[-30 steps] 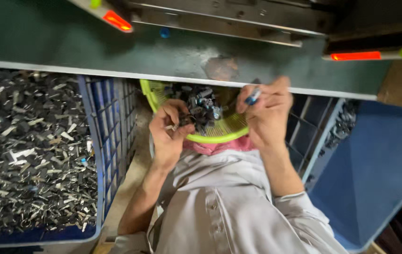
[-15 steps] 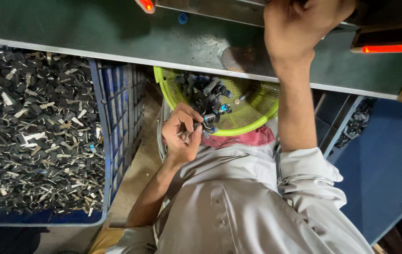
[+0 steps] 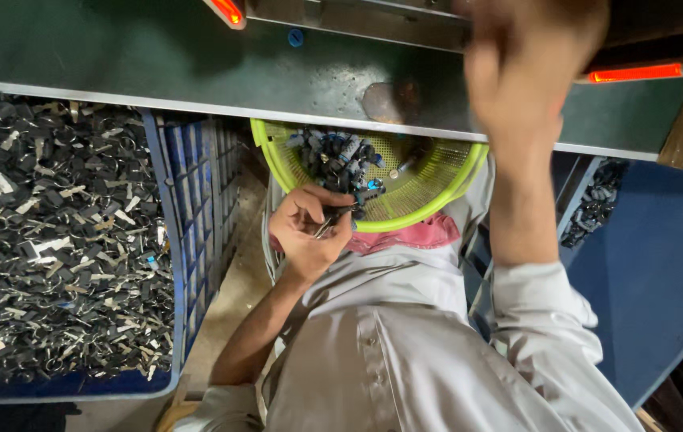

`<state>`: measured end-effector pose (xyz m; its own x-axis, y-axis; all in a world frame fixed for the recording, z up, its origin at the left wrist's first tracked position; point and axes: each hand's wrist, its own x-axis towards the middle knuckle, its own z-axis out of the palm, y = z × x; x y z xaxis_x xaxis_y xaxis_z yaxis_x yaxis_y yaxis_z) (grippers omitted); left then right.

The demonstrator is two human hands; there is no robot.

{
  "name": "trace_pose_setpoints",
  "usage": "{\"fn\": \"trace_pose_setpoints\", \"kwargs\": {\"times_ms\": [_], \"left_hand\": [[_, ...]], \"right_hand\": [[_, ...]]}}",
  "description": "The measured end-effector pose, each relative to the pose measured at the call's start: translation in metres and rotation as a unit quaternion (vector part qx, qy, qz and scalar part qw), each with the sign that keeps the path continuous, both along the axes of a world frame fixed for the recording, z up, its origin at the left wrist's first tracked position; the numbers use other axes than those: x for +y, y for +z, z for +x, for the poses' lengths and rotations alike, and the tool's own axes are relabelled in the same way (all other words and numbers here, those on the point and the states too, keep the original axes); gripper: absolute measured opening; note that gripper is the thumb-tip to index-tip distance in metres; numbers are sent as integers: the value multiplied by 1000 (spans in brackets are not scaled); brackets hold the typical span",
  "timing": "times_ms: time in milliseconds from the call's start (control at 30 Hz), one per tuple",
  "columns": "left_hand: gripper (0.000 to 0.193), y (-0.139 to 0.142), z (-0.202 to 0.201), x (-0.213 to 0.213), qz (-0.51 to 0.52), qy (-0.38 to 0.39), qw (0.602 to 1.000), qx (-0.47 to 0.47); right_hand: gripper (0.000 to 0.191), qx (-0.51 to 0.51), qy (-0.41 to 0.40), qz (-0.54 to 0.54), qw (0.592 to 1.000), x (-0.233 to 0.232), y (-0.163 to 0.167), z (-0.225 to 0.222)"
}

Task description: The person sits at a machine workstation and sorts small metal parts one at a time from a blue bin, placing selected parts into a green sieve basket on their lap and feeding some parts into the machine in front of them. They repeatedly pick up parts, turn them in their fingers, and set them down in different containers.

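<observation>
A yellow-green mesh basket [image 3: 277,164] rests in my lap under the edge of a green bench [image 3: 141,56]. It holds several small black and blue parts [image 3: 333,156]. My left hand [image 3: 305,232] is at the basket's near rim, fingers pinched on a small dark metal part [image 3: 333,216]. My right hand [image 3: 517,72] is lifted high over the bench toward the metal machine rail [image 3: 357,12]. It is blurred, and I cannot tell whether it holds anything. A pink cloth [image 3: 413,236] lies under the basket.
A blue plastic crate [image 3: 167,240] at my left is full of black and silver pieces [image 3: 45,232]. At my right stands a blue bin [image 3: 661,272], with dark parts [image 3: 597,204] behind it. Red lamps [image 3: 228,10] [image 3: 637,74] glow on the machine.
My right hand has left the basket and risen to the machine above the bench. My left hand has stayed at the basket rim, still pinching a small part.
</observation>
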<state>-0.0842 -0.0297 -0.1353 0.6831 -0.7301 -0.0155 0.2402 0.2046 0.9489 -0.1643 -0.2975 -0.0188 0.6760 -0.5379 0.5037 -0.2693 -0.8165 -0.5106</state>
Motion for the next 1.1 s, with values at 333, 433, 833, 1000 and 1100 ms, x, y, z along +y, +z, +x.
{"fn": "trace_pose_setpoints", "kwargs": {"times_ms": [333, 433, 833, 1000, 1100], "left_hand": [[33, 16, 6, -11, -14, -25, 998, -56], [25, 32, 19, -18, 24, -62, 987, -147], [13, 36, 23, -5, 123, -123, 984, 27], [23, 16, 25, 28, -2, -44, 997, 62], [29, 8, 24, 39, 15, -14, 998, 62]], "right_hand": [[17, -74, 32, 365, 928, 151, -72, -32], [25, -83, 38, 334, 938, 156, -81, -37], [35, -361, -72, 451, 813, 137, -106, -51], [38, -311, -66, 363, 876, 106, -79, -49], [37, -319, -56, 169, 931, 59, -50, -29]]}}
